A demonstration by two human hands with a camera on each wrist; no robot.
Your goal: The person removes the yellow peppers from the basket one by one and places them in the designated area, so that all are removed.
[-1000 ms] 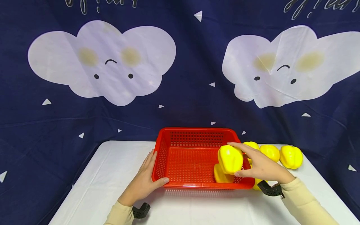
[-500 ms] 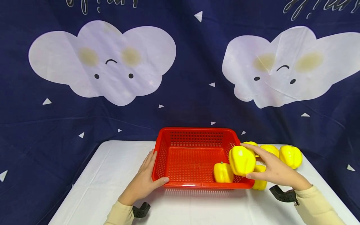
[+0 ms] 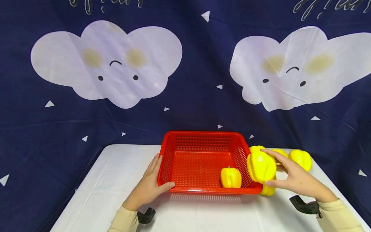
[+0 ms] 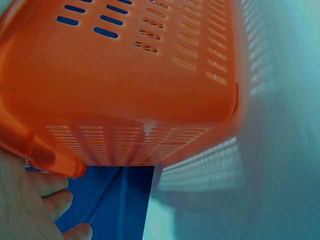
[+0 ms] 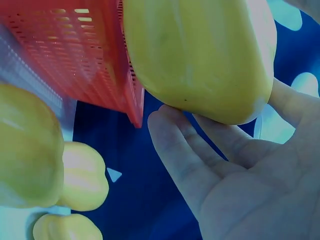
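Note:
In the head view, a yellow bell pepper [image 3: 261, 167] is held between the thumb and fingers of my right hand [image 3: 296, 177], above the right rim of a red plastic basket [image 3: 203, 190]. The right wrist view has the held pepper [image 5: 200, 60] close up, its underside against the fingers. My left hand [image 3: 147, 184] rests on the basket's left side, its fingers along the outer edge and the thumb on the near rim. In the left wrist view those fingers [image 4: 57, 202] extend beside the basket's wall. Another yellow bell pepper [image 3: 231, 177] sits inside the basket's near right corner.
More yellow bell peppers stand right of the basket, among them a far right pepper [image 3: 301, 159] and a near one [image 3: 268, 190] partly hidden by the held one. A white cloth covers the table [image 3: 95, 190]. Behind it hangs a dark blue curtain [image 3: 200, 80] with clouds.
My right hand has moved right with the pepper, from above the basket's inside to its right rim. The pepper in the basket has come into full view. My left hand stays put.

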